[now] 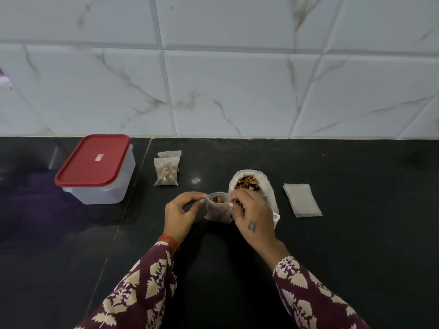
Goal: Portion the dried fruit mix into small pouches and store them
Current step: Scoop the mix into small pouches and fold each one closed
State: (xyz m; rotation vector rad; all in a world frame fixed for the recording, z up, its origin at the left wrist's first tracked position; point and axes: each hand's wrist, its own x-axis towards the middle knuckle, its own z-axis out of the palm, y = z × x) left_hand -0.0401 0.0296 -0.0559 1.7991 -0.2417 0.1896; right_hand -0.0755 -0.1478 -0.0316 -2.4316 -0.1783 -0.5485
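A small clear pouch [219, 210] stands on the black counter at the middle, its mouth held wide with some dried fruit mix inside. My left hand [181, 213] pinches the pouch's left rim. My right hand [251, 213] pinches the right rim, and bits of dried fruit show under its curled fingers. Right behind it stands the big open bag of dried fruit mix [248, 182], its top rolled down. Two filled pouches [167, 168] lie further back on the left, one overlapping the other.
A clear plastic box with a red lid [95, 167], closed, stands at the back left. A stack of flat empty pouches [301, 199] lies to the right of the big bag. A white marble-tiled wall [237, 79] rises behind the black counter [356, 245].
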